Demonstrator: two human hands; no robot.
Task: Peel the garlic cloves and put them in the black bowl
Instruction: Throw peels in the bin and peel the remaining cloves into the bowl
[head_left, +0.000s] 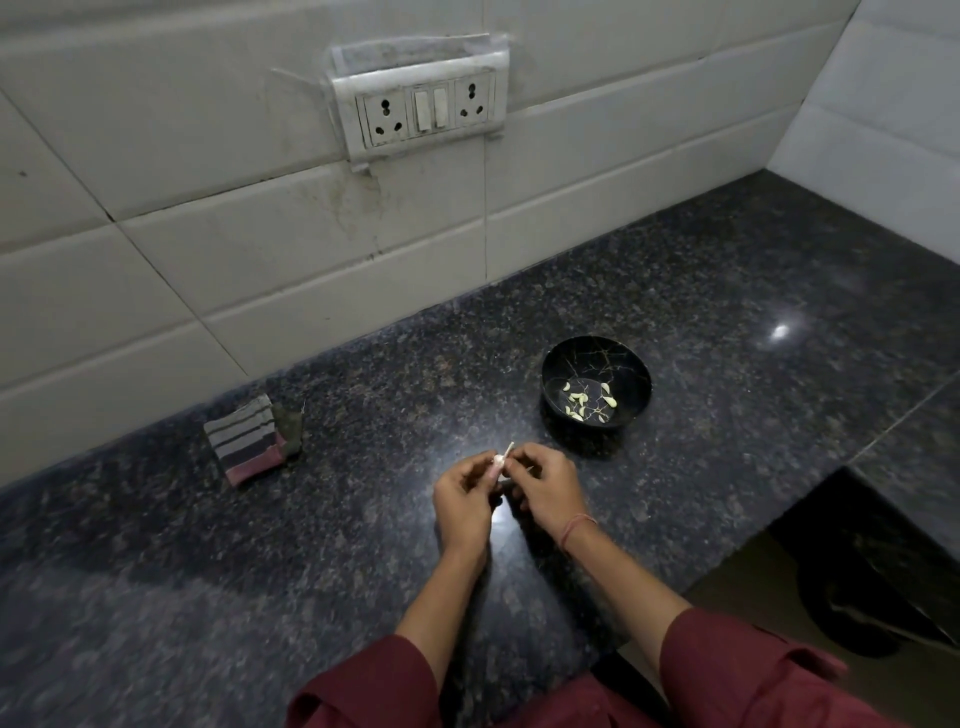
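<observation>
Together, left hand (464, 489), right hand (545, 486), pinching garlic clove (498, 462)

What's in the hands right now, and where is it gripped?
A garlic clove: the left hand pinches its body at the fingertips, and the right hand appears to pinch the skin strip at its top.

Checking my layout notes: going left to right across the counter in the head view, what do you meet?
Striped cloth → left hand → garlic clove pinched between both hands → right hand → black bowl holding peeled cloves.
</observation>
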